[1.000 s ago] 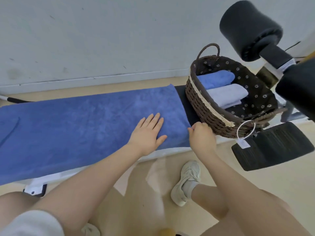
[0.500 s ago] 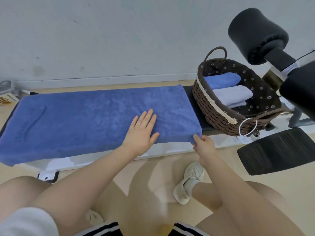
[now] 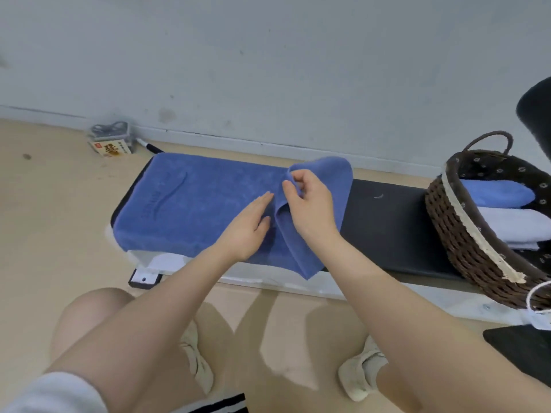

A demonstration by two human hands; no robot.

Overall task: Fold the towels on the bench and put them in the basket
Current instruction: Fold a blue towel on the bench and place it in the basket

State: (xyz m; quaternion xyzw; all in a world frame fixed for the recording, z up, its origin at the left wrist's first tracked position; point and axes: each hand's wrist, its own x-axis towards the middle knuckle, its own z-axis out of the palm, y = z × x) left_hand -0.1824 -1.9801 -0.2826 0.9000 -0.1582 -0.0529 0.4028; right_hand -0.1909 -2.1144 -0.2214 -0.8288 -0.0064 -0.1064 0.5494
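The right hand [image 3: 310, 210] pinches a lifted edge of the blue towel [image 3: 202, 204] between thumb and fingers. The left hand [image 3: 247, 225] lies open and flat on it just beside. The towel's embossed lettering, left of both hands, is unreadable.

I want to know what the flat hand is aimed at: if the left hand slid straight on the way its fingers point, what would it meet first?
Probably the lifted fold of the blue towel pinched by the right hand. The left hand lies flat, fingertips almost at that fold. Depth is unclear; it could slip under it.
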